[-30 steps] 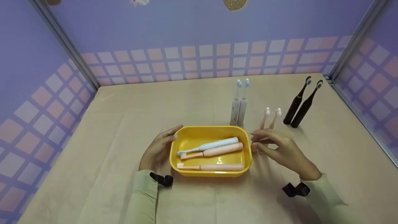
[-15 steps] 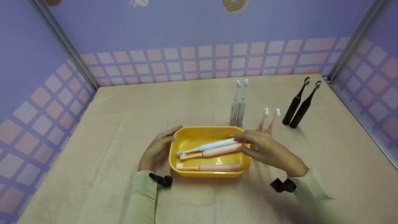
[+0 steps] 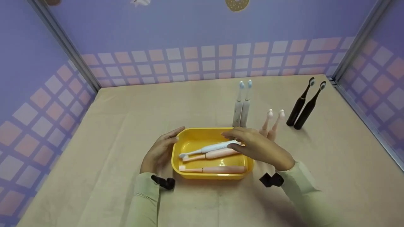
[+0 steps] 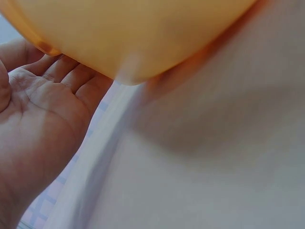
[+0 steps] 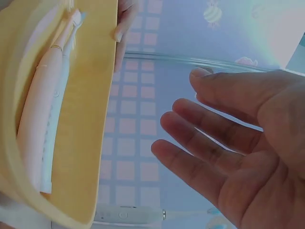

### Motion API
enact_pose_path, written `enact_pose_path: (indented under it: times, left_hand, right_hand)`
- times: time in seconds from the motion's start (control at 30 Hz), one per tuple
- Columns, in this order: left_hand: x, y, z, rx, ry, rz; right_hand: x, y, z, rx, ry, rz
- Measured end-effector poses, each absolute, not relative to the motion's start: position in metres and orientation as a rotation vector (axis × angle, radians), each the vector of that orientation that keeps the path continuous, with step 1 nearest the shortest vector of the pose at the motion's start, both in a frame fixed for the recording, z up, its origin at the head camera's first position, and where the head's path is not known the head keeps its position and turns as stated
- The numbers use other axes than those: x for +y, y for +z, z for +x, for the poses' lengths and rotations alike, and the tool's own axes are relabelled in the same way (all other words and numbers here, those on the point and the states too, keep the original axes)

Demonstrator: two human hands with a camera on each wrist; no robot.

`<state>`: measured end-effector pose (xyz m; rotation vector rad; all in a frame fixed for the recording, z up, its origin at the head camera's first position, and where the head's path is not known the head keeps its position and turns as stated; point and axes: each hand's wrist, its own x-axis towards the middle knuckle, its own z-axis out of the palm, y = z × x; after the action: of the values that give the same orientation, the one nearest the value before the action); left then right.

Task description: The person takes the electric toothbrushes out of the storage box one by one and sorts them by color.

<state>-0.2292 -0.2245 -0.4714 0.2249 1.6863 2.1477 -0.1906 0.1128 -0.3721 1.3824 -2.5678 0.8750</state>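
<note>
A yellow plastic bin (image 3: 202, 134) sits on the table in front of me. My left hand (image 3: 159, 151) holds its left end, with the thumb at the rim and the fingers along the outer wall. Inside lie a white electric toothbrush (image 3: 214, 147), a pink one (image 3: 217, 154) close beside it, and another pink toothbrush (image 3: 224, 170) nearer the front wall. My right hand (image 3: 258, 145) hovers over the bin's right end, covering the handle ends of the upper two. In the right wrist view its fingers (image 5: 190, 162) are loosely spread and hold nothing.
Behind the bin stand two white electric toothbrushes (image 3: 241, 110), upright side by side. Two pink ones (image 3: 268, 127) stand to their right, partly hidden by my right hand. Farther right are two black ones (image 3: 301, 108). Patterned walls (image 3: 189, 60) enclose the table.
My right hand has moved left from beside the bin's right end to above it. The left hand, the bin and the toothbrushes have stayed in place.
</note>
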Motion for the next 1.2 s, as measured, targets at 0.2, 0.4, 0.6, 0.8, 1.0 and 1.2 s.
enact_pose_path:
  times: [0.2,0.4,0.6,0.8,1.0,1.2]
  left_hand:
    - [-0.226,-0.471,-0.229,1.706,2.136,0.249]
    - [-0.225,-0.472,-0.230,1.713,2.144,0.226]
    - [-0.224,-0.472,-0.229,1.713,2.138,0.209]
    - [-0.224,-0.473,-0.229,1.669,2.156,0.212]
    - [-0.224,-0.473,-0.229,1.667,2.151,0.212]
    - [-0.224,-0.471,-0.230,1.698,2.140,0.232]
  right_hand:
    - [0.101,-0.372,-0.198,-2.616,0.884,1.371]
    - [0.092,-0.373,-0.210,-2.702,0.852,1.356]
    - [0.082,-0.372,-0.218,-2.864,0.860,1.297]
    - [0.073,-0.373,-0.223,-2.957,0.834,1.275]
    - [0.066,-0.378,-0.232,-3.068,0.741,1.270]
    - [0.060,-0.380,-0.237,-3.169,0.608,1.235]
